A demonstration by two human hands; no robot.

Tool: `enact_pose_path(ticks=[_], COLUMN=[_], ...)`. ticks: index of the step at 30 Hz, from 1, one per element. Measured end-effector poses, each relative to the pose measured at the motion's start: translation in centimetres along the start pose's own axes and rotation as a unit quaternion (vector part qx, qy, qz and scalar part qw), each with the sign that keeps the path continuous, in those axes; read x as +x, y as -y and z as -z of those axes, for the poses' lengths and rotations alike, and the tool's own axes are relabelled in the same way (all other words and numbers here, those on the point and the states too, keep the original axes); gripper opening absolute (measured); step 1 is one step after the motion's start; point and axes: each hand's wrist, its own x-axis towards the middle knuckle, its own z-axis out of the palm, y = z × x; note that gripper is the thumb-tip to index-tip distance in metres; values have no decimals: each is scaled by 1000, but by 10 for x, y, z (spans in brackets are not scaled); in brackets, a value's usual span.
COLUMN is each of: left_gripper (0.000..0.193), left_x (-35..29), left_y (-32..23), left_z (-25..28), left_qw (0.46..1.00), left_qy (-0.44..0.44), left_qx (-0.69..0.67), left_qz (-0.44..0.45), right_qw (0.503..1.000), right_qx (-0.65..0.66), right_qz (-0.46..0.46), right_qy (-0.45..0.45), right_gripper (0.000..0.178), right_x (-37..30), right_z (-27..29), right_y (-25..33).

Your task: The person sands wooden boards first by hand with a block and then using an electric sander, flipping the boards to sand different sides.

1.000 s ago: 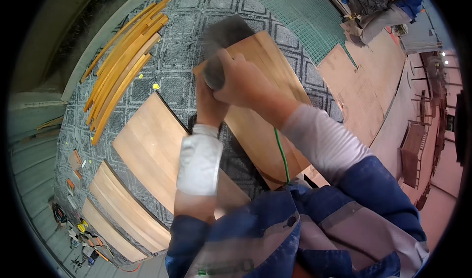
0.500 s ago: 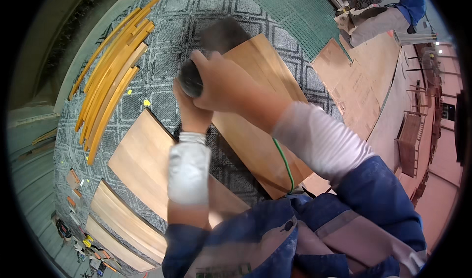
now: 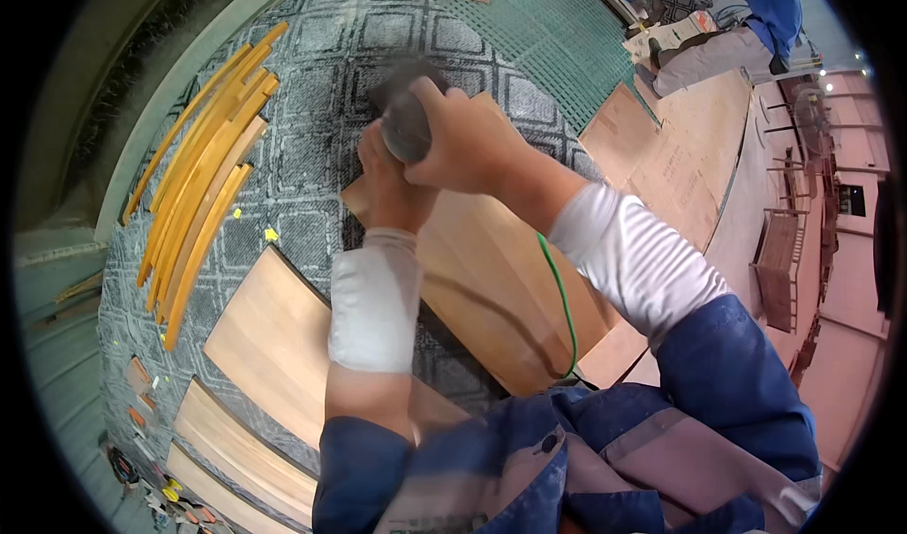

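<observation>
A dark sander (image 3: 406, 130) with a rounded body and a flat, motion-blurred pad is held in both my hands over the far end of a light wooden board (image 3: 491, 279). My right hand (image 3: 463, 142) wraps round the body from the right. Against its near left side closes my left hand (image 3: 392, 185), its fingers partly hidden. A green hose (image 3: 561, 288) curves across the board toward my body. The pad overlaps the board's far edge in view; the exact contact is too blurred to tell.
More wooden panels (image 3: 274, 340) lie to the left on the patterned grey cloth (image 3: 312, 109). Several yellowish wooden strips (image 3: 203, 175) are grouped at the far left. Small tools and blocks (image 3: 175, 491) sit at lower left. Another person (image 3: 727, 52) is at the far right, near cardboard (image 3: 680, 175).
The sander and both my hands have moved to the right and slightly farther away along the board's far end. Both hands keep hold of it. The view has shifted a little.
</observation>
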Motion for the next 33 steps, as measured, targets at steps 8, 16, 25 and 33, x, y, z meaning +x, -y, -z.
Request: enact_pose_path(ticks=[8, 16, 25, 33], left_gripper=[75, 73, 87, 69], left_x=[-57, -18, 42, -108], left_y=[-31, -32, -30, -75], left_z=[-51, -71, -91, -133], left_qw=[996, 992, 997, 985], left_qy=[-9, 22, 5, 132], left_qx=[-8, 23, 7, -52], left_qz=[-86, -120, -74, -101], right_qw=[998, 999, 1000, 993], right_qx=[58, 29, 26, 75], right_qz=[-26, -11, -11, -94], right_qy=[21, 12, 0, 2], right_gripper=[74, 80, 79, 86], right_x=[-56, -39, 17, -157], right_z=[13, 31, 50, 40], right_y=[-41, -79, -92, -129])
